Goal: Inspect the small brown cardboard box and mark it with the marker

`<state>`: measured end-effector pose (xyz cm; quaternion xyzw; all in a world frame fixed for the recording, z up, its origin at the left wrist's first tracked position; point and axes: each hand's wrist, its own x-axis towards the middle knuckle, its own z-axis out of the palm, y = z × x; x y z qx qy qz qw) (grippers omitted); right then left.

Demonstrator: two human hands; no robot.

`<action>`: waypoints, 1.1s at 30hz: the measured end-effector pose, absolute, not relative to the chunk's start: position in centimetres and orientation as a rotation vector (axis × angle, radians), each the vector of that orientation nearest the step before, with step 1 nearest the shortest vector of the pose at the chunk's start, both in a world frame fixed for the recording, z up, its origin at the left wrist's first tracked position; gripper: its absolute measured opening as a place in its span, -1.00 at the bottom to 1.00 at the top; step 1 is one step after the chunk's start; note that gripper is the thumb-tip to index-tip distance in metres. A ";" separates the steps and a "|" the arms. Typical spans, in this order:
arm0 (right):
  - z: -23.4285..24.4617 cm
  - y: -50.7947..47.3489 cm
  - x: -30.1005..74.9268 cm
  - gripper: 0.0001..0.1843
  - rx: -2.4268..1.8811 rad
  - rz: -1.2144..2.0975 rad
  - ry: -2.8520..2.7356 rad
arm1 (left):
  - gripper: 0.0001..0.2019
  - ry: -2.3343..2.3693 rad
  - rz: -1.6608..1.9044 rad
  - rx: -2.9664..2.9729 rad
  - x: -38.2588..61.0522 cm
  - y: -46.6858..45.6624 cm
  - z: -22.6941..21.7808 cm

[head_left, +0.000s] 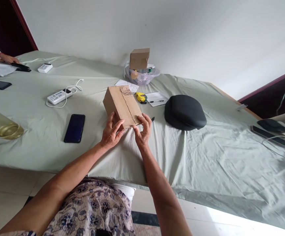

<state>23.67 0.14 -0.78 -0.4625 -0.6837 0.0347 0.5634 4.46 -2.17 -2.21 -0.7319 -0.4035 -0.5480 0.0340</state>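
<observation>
A brown cardboard box (122, 104) with a taped seam along its top lies on the pale green tablecloth (206, 154), just beyond the near edge. My left hand (110, 132) rests against the box's near end, its fingers spread on the cardboard. My right hand (142, 130) grips the near right corner, fingers curled over the top edge and pressing at the tape end. Both hands hold the box steady on the table.
A black phone (75, 127) lies left of the box, with a white power strip (58, 96) behind it. A black domed case (184, 112) sits right. Yellow tape measure (140, 97), paper, pen, plastic bowl (143, 76) and small carton (139, 58) stand behind. Another person's hand (7, 59) is far left.
</observation>
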 end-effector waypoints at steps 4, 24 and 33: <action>-1.5 0.8 23.7 -0.36 -1.089 0.302 -1.452 | -0.56 -1.200 -1.697 -2.220 4.2 -2.2 -1.9; -1.5 1.4 23.7 -0.35 -1.156 0.567 -1.499 | -0.33 -1.671 -2.257 -2.148 2.4 -1.2 -1.4; -2.0 1.6 23.9 -0.37 -1.019 0.496 -1.540 | -0.24 -1.728 -2.968 -1.856 1.5 -0.9 0.0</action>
